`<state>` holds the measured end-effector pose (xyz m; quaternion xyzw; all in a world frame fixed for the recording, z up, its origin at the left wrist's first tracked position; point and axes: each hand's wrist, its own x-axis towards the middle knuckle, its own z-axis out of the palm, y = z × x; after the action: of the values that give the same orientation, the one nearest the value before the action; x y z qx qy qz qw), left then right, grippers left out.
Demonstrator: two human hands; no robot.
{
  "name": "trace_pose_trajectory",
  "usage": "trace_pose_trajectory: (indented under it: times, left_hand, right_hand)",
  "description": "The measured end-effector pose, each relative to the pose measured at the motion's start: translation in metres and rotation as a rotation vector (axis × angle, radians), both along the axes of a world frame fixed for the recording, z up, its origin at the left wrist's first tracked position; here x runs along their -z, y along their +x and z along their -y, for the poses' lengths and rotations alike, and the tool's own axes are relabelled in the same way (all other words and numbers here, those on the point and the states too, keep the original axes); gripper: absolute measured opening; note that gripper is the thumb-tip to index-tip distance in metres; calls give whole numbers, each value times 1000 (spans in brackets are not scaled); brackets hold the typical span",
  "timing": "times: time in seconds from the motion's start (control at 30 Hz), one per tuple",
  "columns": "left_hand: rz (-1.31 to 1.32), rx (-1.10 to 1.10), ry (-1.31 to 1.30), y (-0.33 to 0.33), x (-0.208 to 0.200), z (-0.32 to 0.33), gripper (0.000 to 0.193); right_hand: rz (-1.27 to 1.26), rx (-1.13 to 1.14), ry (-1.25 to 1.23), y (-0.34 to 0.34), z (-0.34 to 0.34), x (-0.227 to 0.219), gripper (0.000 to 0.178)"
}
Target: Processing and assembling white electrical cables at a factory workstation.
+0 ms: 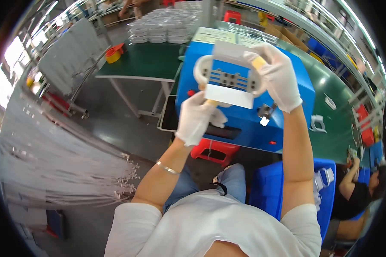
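Note:
My left hand (196, 116), in a white glove with a yellowish fingertip, pinches the lower left corner of a flat white rectangular strip (229, 96). The strip is held in front of a blue machine (240, 121). Higher up, my gloved right hand (279, 73) has its fingers curled in at the right edge of a pale grey-white panel (232, 53); its exact grip is partly hidden. Between strip and panel shows a grey metal fixture (230, 79) with slotted bars and dark holes. A rounded white part (200, 70) curves beside the fixture.
White C-shaped parts (318, 123) lie on the green table right of the machine. Below stands a blue bin (266, 186) with white pieces. A red stool (215, 151) is under the machine. Stacked clear trays (165, 25) sit far left. A person (358, 188) sits at right.

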<state>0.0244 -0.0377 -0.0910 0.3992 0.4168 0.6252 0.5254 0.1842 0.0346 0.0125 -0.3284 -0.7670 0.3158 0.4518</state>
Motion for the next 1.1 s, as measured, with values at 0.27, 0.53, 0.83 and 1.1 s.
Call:
trace_pose_trajectory:
  times: [0.27, 0.53, 0.83, 1.1]
  left_hand:
    - [-731, -577, 396, -79, 6, 15, 13]
    - [-1242, -2290, -53, -293, -36, 122, 41]
    - [-1558, -1770, -633, -285, -65, 164, 24]
    - [137, 422, 435, -122, -84, 146, 22]
  right_hand:
    - [84, 303, 338, 41, 20, 20, 30]
    - [-21, 91, 204, 75, 40, 33, 34]
    - [88, 177, 200, 65, 58, 28, 37]
    - [17, -205, 106, 28, 82, 2, 34]
